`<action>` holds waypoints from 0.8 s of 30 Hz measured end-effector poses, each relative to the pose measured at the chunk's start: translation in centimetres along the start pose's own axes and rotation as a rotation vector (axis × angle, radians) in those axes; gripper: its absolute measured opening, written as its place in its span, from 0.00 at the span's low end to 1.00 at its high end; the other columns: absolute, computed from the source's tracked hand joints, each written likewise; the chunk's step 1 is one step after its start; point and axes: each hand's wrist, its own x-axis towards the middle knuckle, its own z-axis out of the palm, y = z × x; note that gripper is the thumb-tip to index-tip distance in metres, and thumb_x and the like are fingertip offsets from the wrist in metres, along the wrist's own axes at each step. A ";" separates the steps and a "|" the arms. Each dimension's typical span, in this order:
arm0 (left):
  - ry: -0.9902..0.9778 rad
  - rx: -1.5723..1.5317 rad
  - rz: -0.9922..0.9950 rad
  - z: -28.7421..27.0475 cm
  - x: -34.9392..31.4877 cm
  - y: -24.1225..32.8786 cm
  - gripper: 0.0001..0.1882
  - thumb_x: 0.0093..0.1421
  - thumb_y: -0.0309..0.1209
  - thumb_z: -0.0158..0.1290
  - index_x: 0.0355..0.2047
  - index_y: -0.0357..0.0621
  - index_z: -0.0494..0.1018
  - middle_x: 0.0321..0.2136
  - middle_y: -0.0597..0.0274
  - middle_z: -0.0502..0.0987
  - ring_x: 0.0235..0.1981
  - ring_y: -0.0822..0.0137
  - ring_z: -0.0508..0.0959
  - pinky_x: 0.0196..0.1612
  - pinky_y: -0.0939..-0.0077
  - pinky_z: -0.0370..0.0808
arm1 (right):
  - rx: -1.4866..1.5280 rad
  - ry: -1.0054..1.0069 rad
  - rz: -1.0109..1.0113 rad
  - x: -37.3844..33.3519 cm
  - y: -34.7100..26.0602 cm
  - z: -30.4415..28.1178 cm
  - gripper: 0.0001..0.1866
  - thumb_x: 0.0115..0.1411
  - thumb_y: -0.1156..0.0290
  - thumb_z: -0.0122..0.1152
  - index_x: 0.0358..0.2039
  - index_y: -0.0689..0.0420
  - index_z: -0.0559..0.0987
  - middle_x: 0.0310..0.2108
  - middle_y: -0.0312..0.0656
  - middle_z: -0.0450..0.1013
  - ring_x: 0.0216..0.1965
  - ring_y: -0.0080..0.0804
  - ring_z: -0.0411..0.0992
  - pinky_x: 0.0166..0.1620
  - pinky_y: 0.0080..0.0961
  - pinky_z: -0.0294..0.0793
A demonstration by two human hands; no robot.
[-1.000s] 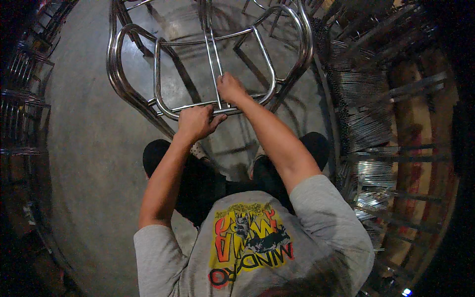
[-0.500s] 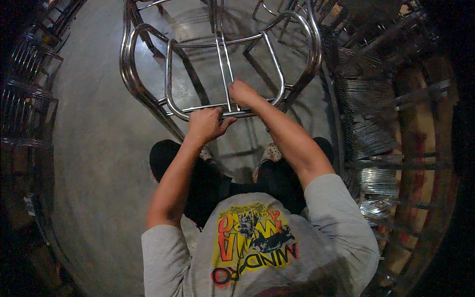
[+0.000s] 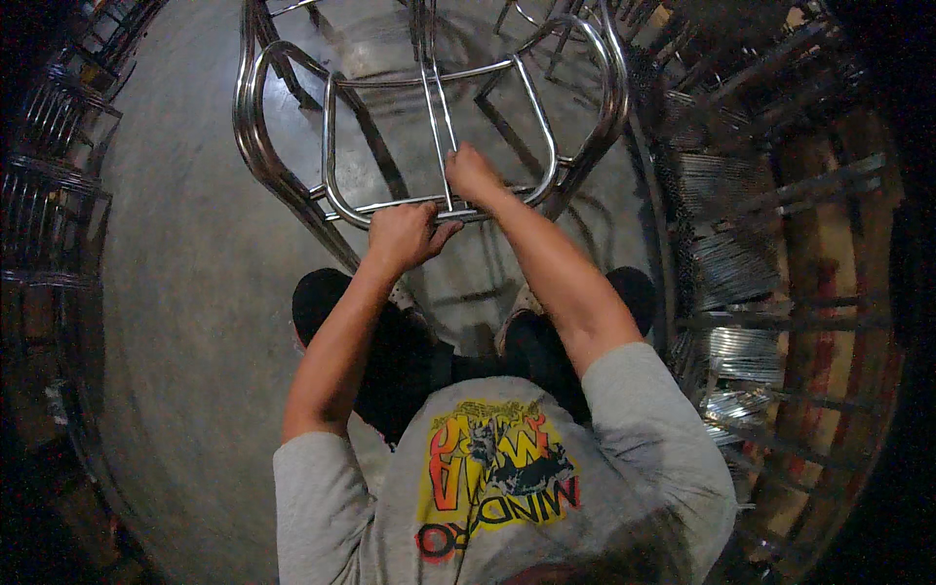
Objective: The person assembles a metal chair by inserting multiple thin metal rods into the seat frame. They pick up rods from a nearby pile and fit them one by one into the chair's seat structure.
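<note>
Gripping, with the left hand (image 3: 400,236), the rounded rail (image 3: 482,216) of a shiny, tubular metal frame (image 3: 330,136) spreading beyond both hands. Holding a slim, straight rod (image 3: 448,119) in the curled right hand (image 3: 473,175), above smooth concrete (image 3: 185,273).

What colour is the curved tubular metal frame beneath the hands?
Shiny silver frame, best in the head view.

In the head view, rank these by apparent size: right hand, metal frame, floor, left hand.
1. Floor
2. Metal frame
3. Left hand and right hand: too alike to rank
</note>
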 end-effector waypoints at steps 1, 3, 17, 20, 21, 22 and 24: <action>0.002 0.002 0.003 0.0 0.1 0.0 0.27 0.57 0.59 0.51 0.27 0.45 0.77 0.21 0.51 0.78 0.24 0.50 0.80 0.28 0.55 0.75 | -0.013 0.029 -0.020 0.2 0.0 0.0 0.20 0.63 0.57 0.49 0.42 0.62 0.76 0.43 0.60 0.75 0.47 0.60 0.73 0.50 0.52 0.71; -0.009 0.008 0.011 0.1 0.1 -0.1 0.27 0.57 0.59 0.51 0.26 0.45 0.77 0.20 0.51 0.78 0.24 0.50 0.79 0.28 0.55 0.75 | -0.046 -0.016 0.013 0.1 0.1 0.1 0.20 0.63 0.56 0.48 0.42 0.62 0.75 0.43 0.60 0.75 0.47 0.60 0.73 0.50 0.52 0.70; -0.013 0.073 -0.030 0.2 0.1 0.2 0.29 0.58 0.59 0.48 0.24 0.44 0.77 0.19 0.52 0.78 0.23 0.51 0.80 0.27 0.55 0.75 | 0.005 -0.003 -0.046 -0.5 -0.6 -0.4 0.22 0.64 0.57 0.46 0.43 0.65 0.76 0.43 0.61 0.75 0.46 0.62 0.73 0.51 0.52 0.71; 0.025 0.043 -0.030 0.4 0.0 0.2 0.29 0.58 0.59 0.48 0.24 0.44 0.77 0.20 0.52 0.78 0.24 0.51 0.80 0.28 0.55 0.75 | -0.036 0.035 -0.049 0.1 0.1 0.3 0.23 0.64 0.56 0.47 0.42 0.66 0.76 0.42 0.62 0.74 0.45 0.62 0.73 0.49 0.52 0.71; 0.027 0.038 -0.028 0.5 0.1 0.1 0.29 0.58 0.59 0.48 0.24 0.44 0.77 0.21 0.52 0.78 0.24 0.50 0.80 0.28 0.55 0.75 | -0.039 0.043 -0.059 0.5 0.3 0.4 0.23 0.64 0.56 0.47 0.42 0.66 0.76 0.42 0.62 0.74 0.45 0.61 0.73 0.49 0.52 0.71; 0.015 0.036 -0.029 0.6 0.0 0.1 0.29 0.58 0.59 0.48 0.24 0.44 0.77 0.21 0.51 0.78 0.24 0.50 0.80 0.28 0.55 0.75 | -0.033 0.076 -0.095 0.6 0.6 0.7 0.23 0.64 0.56 0.47 0.41 0.66 0.76 0.42 0.62 0.74 0.45 0.61 0.73 0.49 0.52 0.71; 0.006 0.030 -0.025 0.7 0.2 0.0 0.29 0.58 0.59 0.49 0.25 0.44 0.76 0.20 0.51 0.78 0.24 0.49 0.79 0.27 0.54 0.75 | -0.021 0.058 -0.063 1.2 0.9 0.9 0.23 0.64 0.56 0.48 0.41 0.66 0.76 0.42 0.62 0.74 0.45 0.61 0.73 0.49 0.51 0.71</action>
